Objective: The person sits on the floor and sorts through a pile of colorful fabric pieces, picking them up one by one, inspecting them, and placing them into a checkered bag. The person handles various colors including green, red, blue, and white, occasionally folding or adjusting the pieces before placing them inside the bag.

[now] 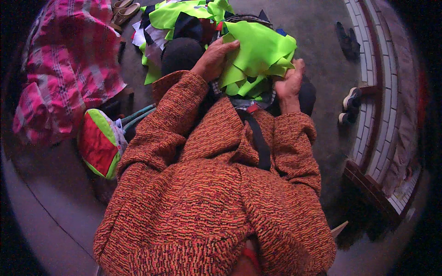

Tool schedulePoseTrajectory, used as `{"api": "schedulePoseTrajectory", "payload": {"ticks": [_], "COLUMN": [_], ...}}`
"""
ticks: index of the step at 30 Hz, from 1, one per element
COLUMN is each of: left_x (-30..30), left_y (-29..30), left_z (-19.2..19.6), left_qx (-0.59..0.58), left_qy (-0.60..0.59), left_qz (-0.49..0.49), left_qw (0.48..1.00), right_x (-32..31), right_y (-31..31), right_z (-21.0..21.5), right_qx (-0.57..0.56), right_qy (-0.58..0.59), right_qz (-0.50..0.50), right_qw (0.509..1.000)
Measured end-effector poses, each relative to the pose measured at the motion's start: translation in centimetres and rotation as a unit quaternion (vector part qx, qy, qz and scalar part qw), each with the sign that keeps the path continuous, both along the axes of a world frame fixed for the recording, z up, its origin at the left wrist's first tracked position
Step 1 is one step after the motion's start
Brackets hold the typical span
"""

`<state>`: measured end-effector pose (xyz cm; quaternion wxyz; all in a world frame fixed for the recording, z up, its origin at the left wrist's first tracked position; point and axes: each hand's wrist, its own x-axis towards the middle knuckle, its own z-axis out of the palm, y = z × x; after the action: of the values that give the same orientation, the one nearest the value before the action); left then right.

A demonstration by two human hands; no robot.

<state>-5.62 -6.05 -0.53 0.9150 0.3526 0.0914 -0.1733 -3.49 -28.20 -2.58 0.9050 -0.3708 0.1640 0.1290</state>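
A piece of bright yellow-green fabric is stretched between my two hands above my lap. On its left edge, my left hand is closed, thumb on top of the cloth. My right hand grips the lower right edge, its fingers partly hidden by the fabric. More yellow-green scraps lie beneath it in my lap. Just beyond my left hand is a heap of fabric pieces in yellow-green, navy and white.
A pink checked cloth drapes over something at left. Nearer me sits a red and yellow-green sewn item beside bluish legs or rods. Tan shoes lie at far left; dark shoes stand by a tiled step on the right.
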Motion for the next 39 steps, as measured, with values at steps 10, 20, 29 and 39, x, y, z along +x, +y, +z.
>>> {"api": "schedulePoseTrajectory", "payload": {"ticks": [10,20,29,39], "left_x": [-0.1,0.3,0.2,0.0], "left_y": [0.0,-0.9,-1.1,-1.0], "left_z": [-0.3,-1.2,-2.6,-1.7], "left_qx": [0.039,0.003,0.09,0.176], "left_qy": [0.014,-0.042,-0.069,0.032], "left_qz": [-0.001,-0.078,-0.048,-0.073], "left_qw": [0.999,0.996,0.992,0.981], "right_x": [-0.9,-2.4,-2.1,-2.0], "right_y": [2.0,4.0,3.7,3.8], "right_z": [0.5,0.8,0.2,2.3], "right_qx": [-0.412,-0.563,-0.398,-0.037], "right_qy": [-0.341,-0.366,-0.267,0.074], "right_qz": [0.088,0.195,0.211,0.123], "right_qw": [0.84,0.715,0.852,0.989]}}
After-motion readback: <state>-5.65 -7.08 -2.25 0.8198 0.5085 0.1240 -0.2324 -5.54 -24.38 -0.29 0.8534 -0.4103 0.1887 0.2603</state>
